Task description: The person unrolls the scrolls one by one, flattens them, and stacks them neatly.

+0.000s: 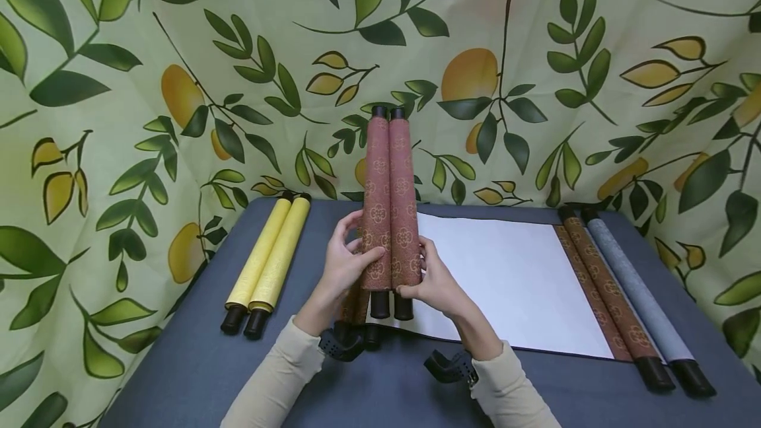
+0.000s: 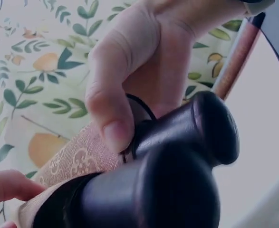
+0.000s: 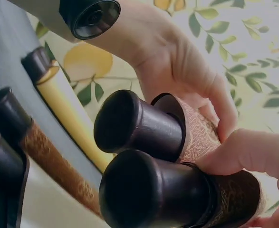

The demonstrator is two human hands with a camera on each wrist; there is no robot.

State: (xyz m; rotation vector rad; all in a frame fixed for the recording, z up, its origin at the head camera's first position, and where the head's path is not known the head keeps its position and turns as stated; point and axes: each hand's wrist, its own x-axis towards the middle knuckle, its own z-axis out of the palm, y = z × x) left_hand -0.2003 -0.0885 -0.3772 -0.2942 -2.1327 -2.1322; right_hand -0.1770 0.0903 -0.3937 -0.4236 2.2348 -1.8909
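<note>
At centre frame the left hand (image 1: 345, 263) and right hand (image 1: 434, 279) grip the rolled red scroll (image 1: 389, 203) upright by its lower part, so its two rollers could slip apart and unroll.

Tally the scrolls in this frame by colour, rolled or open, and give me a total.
Reddish-brown scroll, rolled, held upright by the left hand and right hand: 1
Yellow scroll, rolled, lying on the table: 1
Brown-patterned scroll, unrolled to its white sheet: 1
Grey scroll, rolled, beside the open one: 1
Total: 4
</note>
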